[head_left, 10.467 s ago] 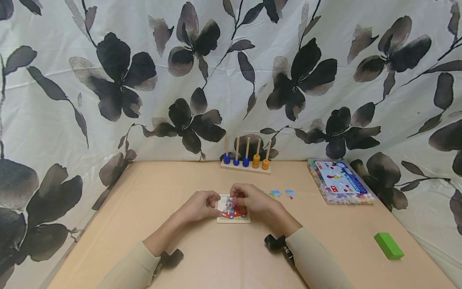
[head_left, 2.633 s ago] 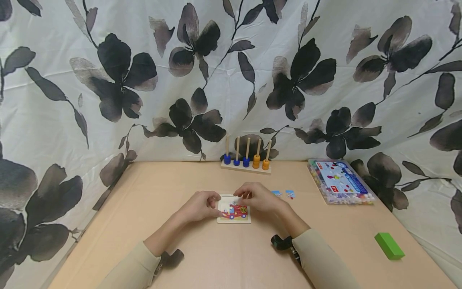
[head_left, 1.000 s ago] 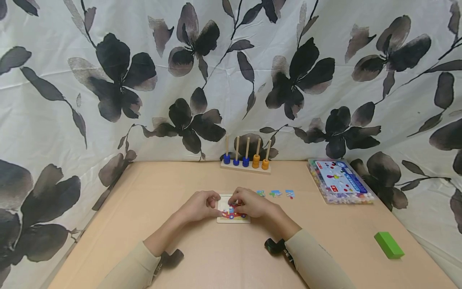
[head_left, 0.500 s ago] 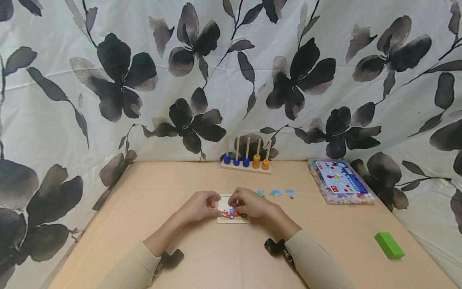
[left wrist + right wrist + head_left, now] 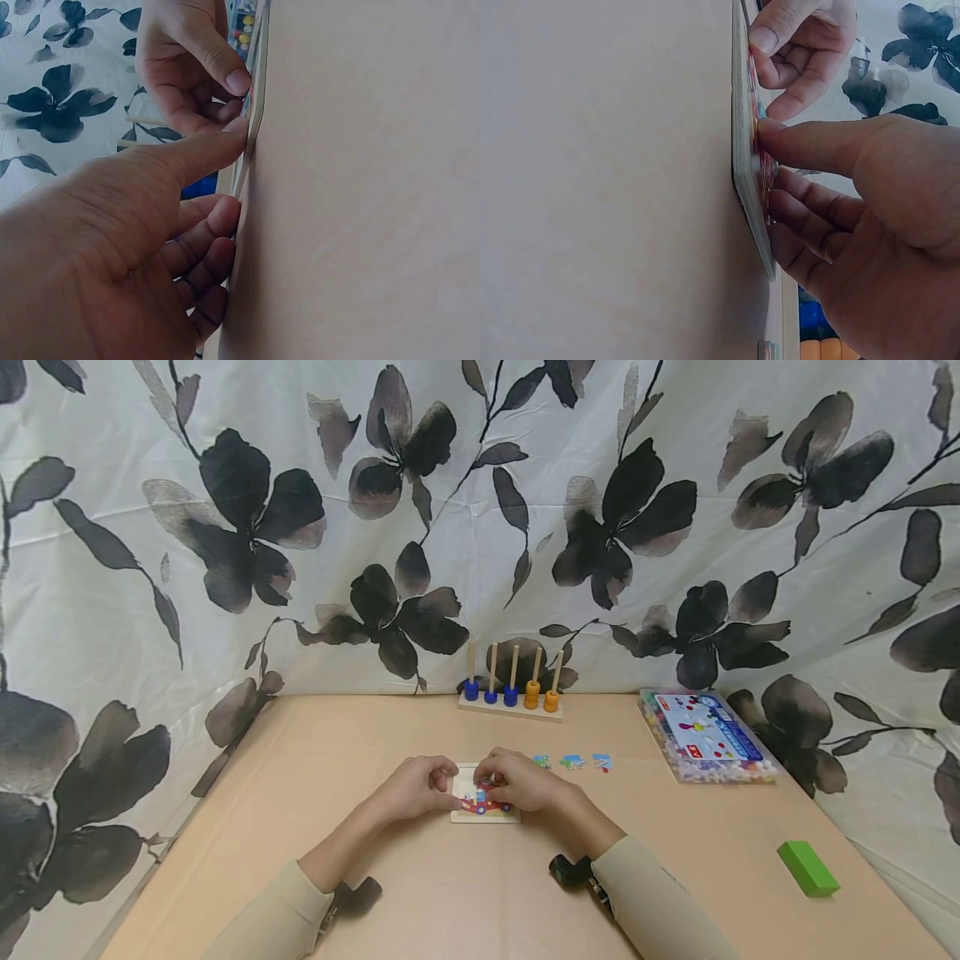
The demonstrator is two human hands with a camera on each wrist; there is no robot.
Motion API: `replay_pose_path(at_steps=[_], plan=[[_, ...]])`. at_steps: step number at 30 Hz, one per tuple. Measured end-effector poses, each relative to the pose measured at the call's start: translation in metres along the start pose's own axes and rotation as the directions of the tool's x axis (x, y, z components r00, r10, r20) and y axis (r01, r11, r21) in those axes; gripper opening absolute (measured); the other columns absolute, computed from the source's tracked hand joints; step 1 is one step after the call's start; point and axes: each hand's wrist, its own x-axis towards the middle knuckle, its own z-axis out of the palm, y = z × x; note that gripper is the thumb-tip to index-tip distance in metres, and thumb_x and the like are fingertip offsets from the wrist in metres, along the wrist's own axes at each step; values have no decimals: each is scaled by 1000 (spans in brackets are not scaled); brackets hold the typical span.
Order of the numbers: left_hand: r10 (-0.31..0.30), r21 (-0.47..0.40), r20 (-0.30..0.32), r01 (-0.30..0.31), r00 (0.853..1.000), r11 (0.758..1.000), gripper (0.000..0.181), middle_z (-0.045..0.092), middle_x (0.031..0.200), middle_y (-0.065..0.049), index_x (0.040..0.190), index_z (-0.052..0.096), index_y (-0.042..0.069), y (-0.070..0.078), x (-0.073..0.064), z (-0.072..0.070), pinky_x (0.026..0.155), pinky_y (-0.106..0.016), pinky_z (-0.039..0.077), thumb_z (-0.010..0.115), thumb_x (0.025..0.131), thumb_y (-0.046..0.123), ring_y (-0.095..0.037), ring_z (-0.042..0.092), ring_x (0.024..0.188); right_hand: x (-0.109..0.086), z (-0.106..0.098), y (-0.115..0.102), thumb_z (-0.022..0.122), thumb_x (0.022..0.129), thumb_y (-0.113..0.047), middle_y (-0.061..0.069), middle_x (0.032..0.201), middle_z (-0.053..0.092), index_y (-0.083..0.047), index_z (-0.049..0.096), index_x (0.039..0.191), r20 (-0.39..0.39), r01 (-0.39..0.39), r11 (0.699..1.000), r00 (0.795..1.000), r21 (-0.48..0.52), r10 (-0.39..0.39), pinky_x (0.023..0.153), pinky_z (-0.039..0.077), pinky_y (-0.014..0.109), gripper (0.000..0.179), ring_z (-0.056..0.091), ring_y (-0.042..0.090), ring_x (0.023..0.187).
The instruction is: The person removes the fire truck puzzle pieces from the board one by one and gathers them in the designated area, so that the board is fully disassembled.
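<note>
A small jigsaw puzzle board (image 5: 486, 817) with a picture of a red vehicle lies on the table in front of me. My left hand (image 5: 412, 788) grips its left edge; in the left wrist view the thumb rests on the face, with the fingers curled along the side. My right hand (image 5: 525, 781) is over the right half, hiding part of the picture. Seen from the right wrist, its thumb and curled fingertips hold a reddish puzzle piece (image 5: 766, 159) lying in the board. How firmly it is pinched is hard to see.
Several loose blue puzzle pieces (image 5: 572, 762) lie in a row right of the board. Behind stands a peg counting stand (image 5: 510, 707) with blue and orange rings. A bead box (image 5: 705, 735) and a green block (image 5: 808, 869) are on the right. A floral cloth backs the table.
Since 2.6 s ago my right hand has come left and slightly down onto the picture, covering its large wheel and uncovering a loose piece. Over the last second both hands look still.
</note>
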Motion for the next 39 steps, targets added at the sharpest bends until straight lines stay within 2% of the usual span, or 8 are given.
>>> replay_pose_path(at_steps=[6,24,39], plan=[[14,19,-2,-14,1000,1000,49,62,80,3,115,70,5,-1,1,0,69,-26,44,92,78,29,-11,54,73,0,0,-1,73,97,-9,2,109,62,-13,73,118,-5,0,1000,1000,-2,0,81,48,29,21,56,16,94],[3,3,6,-3,1000,1000,49,62,80,3,115,70,4,-2,0,0,69,-26,44,92,79,27,-11,55,73,0,0,-5,77,93,-8,3,106,63,-13,74,116,-32,-12,1000,999,7,13,77,48,27,23,58,18,90],[15,7,1,-15,1000,1000,49,61,80,5,114,70,4,-4,1,1,69,-26,45,92,78,28,-11,55,74,-1,-1,-6,78,93,-9,3,108,61,-16,70,113,-44,-28,1000,999,-1,28,81,50,30,23,58,17,92]])
